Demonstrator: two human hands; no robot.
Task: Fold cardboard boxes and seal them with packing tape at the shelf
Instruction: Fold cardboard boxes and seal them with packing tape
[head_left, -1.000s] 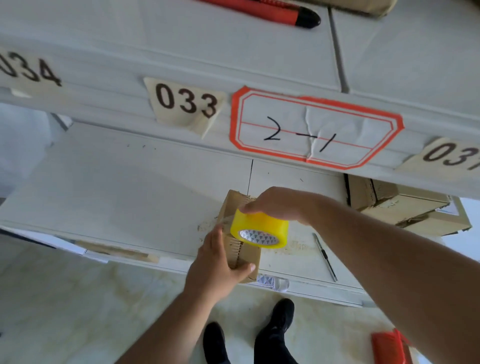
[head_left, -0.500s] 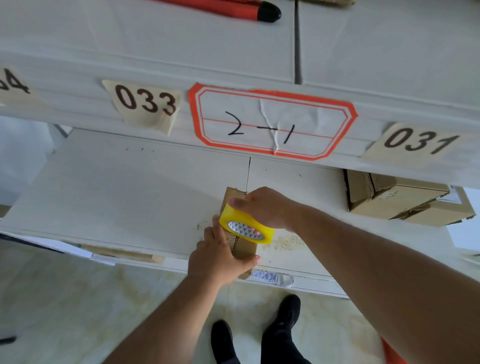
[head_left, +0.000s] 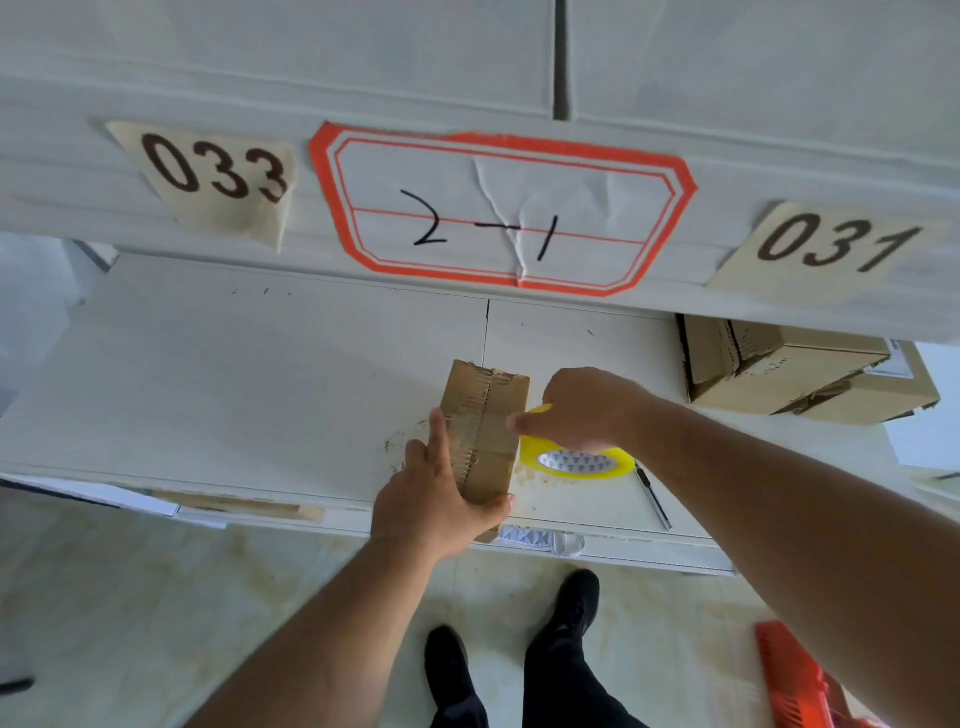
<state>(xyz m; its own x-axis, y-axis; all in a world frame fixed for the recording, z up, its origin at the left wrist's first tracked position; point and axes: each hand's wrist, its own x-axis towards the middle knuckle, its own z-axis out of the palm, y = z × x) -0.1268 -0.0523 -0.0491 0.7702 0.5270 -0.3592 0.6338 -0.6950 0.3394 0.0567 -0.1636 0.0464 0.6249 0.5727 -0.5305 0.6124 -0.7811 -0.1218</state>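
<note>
**Fingers on box and tape roll, seam mid-seal**

Head view: fingers (head_left: 439, 441) of the left hand (head_left: 434, 506) lie straight and close together along the left side of the small cardboard box (head_left: 485, 431), thumb hooked under the near end, so the hand braces the box and does not clamp it. The right hand (head_left: 582, 410) has its fingers curled over the yellow tape roll (head_left: 576, 460), gripping it from above, thumb tip touching the box's right edge. Roll sits just beside the box on the right, low on the shelf (head_left: 260, 374) surface. Box lies near the front edge of the shelf, its near end overhanging slightly, centre seam facing up, with what looks like clear tape over it; can't tell how far the tape runs.

Risks, as a guess: pulling the roll sideways could drag the light box, since the left hand only presses it. Tape could wrinkle or come off the seam line if the roll tilts. Box is close to the edge, so a hard tug could slide it off to the floor.

Around: thin pen-like tool (head_left: 653, 499) on the shelf just right of the roll, in the path if the roll moves further right. Other cardboard boxes (head_left: 800, 379) well apart at back right. Labels 033 (head_left: 218, 174), 2-1 (head_left: 498, 218) and 031 (head_left: 836, 247) on the upper shelf edge. Red object (head_left: 795, 680) on the floor at lower right, the person's black shoes (head_left: 571, 597) below.
</note>
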